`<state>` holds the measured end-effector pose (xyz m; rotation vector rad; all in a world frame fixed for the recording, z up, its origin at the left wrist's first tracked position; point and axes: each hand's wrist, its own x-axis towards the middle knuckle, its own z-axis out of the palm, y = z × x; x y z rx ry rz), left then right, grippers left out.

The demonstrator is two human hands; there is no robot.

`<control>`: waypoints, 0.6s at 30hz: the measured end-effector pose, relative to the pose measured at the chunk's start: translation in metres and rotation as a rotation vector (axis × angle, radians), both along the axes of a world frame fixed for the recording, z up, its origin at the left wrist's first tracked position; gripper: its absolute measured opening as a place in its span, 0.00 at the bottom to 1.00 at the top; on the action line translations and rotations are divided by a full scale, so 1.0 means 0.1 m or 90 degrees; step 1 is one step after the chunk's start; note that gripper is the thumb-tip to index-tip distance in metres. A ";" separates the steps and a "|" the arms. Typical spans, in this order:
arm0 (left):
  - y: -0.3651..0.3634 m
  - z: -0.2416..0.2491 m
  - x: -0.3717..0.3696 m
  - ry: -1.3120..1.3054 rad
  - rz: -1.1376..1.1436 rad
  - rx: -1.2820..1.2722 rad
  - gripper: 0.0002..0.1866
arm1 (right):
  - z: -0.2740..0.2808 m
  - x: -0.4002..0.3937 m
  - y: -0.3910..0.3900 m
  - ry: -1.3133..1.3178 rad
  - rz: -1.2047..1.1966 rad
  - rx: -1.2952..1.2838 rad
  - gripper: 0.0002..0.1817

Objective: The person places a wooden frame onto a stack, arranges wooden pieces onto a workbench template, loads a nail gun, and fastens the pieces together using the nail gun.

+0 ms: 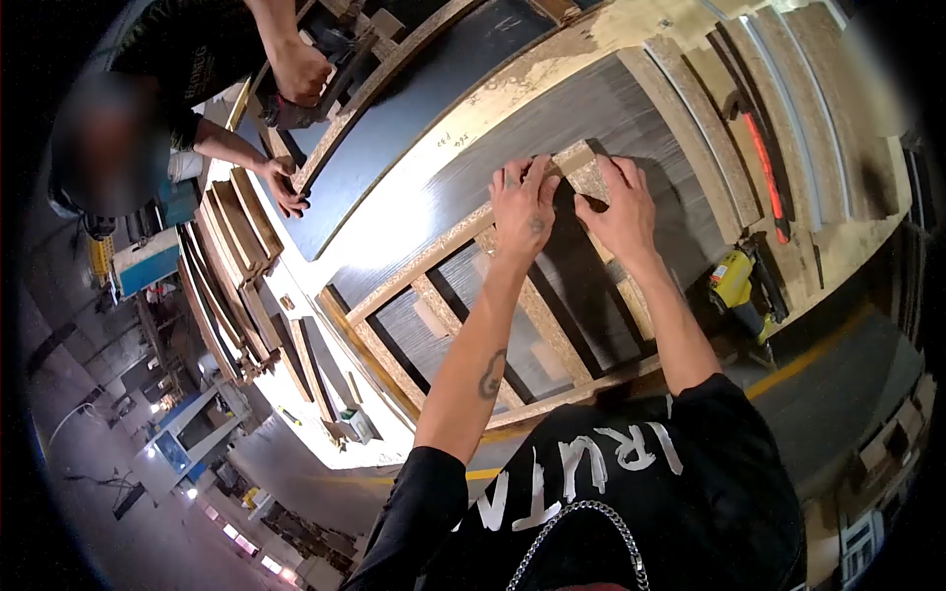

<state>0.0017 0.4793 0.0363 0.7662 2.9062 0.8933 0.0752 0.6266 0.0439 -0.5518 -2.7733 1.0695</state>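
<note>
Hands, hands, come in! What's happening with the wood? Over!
Left hand on wooden frame, right hand at its far corner. Frame lying on dark panel. Yellow-green tool to the right, off the frame.

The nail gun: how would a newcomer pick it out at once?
Find the pale worktable, then the person's right hand. Lower right of it in the picture, the nail gun sits at the table's edge; its bulky yellow-green body distinguishes it from the slim red-handled hammer above.
</note>
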 end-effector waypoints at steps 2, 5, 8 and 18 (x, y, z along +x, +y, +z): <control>0.02 0.01 0.00 0.000 -0.001 -0.012 0.15 | -0.01 -0.01 0.00 0.005 0.002 0.003 0.31; 0.00 0.02 0.00 -0.010 -0.001 -0.017 0.16 | 0.00 -0.01 -0.01 0.009 0.001 0.002 0.32; 0.02 0.01 -0.02 -0.013 -0.020 -0.038 0.16 | -0.02 -0.02 0.01 0.023 0.004 0.014 0.32; 0.08 0.05 -0.01 -0.031 -0.027 -0.080 0.15 | 0.07 -0.04 0.09 -0.046 0.029 -0.053 0.33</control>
